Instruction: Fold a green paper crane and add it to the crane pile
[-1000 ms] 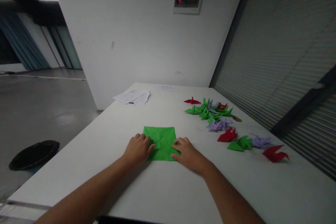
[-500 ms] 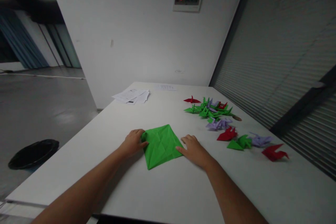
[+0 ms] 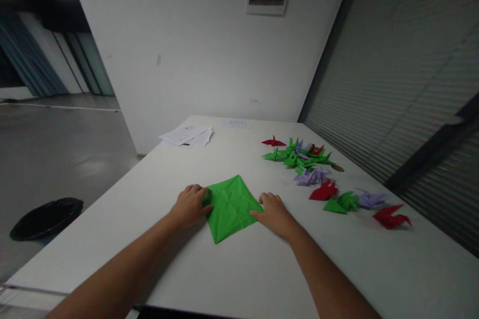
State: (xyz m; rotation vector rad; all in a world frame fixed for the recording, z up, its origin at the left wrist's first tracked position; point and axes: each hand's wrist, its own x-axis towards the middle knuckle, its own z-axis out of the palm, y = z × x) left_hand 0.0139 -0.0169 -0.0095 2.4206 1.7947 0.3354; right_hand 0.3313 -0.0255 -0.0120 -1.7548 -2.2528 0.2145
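Note:
A green sheet of origami paper point(image 3: 232, 209), creased all over, lies spread on the white table with one corner toward me. My left hand point(image 3: 190, 204) grips its left corner, thumb on top and the fingers curled round the edge. At the opposite corner my right hand point(image 3: 275, 214) has the paper between thumb and curled fingers. Off to the right sit folded paper cranes: a red crane point(image 3: 324, 190), a green crane point(image 3: 342, 203), a purple crane point(image 3: 371, 199) and another red crane point(image 3: 392, 217).
A heap of green, purple and red cranes point(image 3: 299, 154) lies farther back on the right. Printed papers point(image 3: 187, 135) rest at the table's point(image 3: 149, 244) far left. On the floor to the left stands a black-lined bin point(image 3: 47, 219). Window blinds point(image 3: 422, 109) border the right side.
The green paper has turned slightly, its near corner shifting a little to the right. My right hand has its fingers drawn closer over the right corner. Both hands stay at the same corners.

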